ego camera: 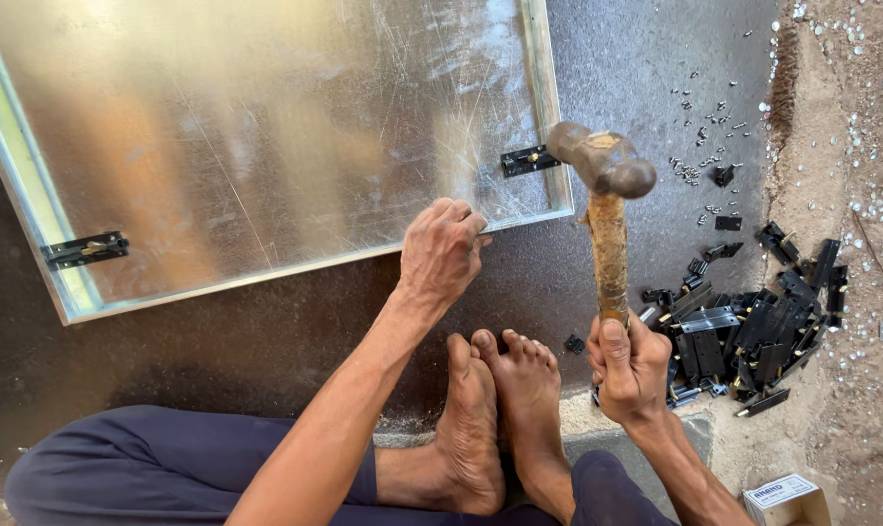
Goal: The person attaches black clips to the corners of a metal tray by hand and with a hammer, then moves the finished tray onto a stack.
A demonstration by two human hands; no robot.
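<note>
The person wears dark navy trousers (149, 463); arms, hands and feet (500, 419) are bare.

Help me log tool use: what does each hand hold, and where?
Right hand: hammer, grip at the handle's lower end. Left hand: rests at the metal panel's edge; any hold cannot be told.

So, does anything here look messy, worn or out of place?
Yes. Black metal fittings lie in a loose heap on the ground beside the right hand, with small screws scattered beyond. The hammer has a rusty handle, and the metal sheet under the left hand is scratched.
</note>
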